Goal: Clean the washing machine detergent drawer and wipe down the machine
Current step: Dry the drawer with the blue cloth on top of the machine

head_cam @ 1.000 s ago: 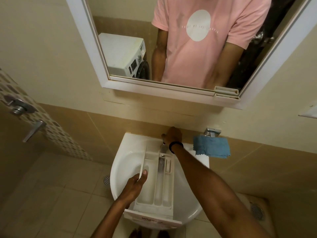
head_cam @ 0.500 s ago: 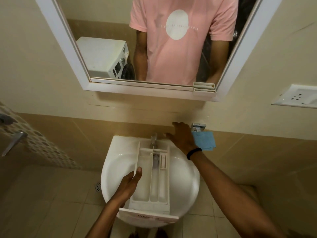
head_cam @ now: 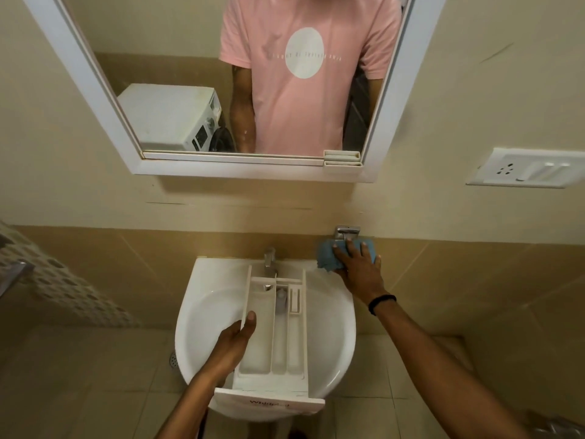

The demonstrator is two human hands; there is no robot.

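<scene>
Beige-tiled bathroom (head_cam: 152,267): nearest, my left hand (head_cam: 234,346) grips the white plastic detergent drawer (head_cam: 278,353) over the white ceramic basin (head_cam: 343,327). Farther, my right hand (head_cam: 357,270) has left the chrome tap (head_cam: 269,258), fingers flat on the blue cloth (head_cam: 326,259); wiping likely follows.

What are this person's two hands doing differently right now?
The left hand grips the side wall of the detergent drawer, thumb hooked over it. The right hand lies with fingers spread on the blue cloth hanging at the wall. The left hand is low over the sink, while the right hand is stretched out to the wall beside it. Only the right wrist wears a black wristband. Both hands are bare.
</scene>
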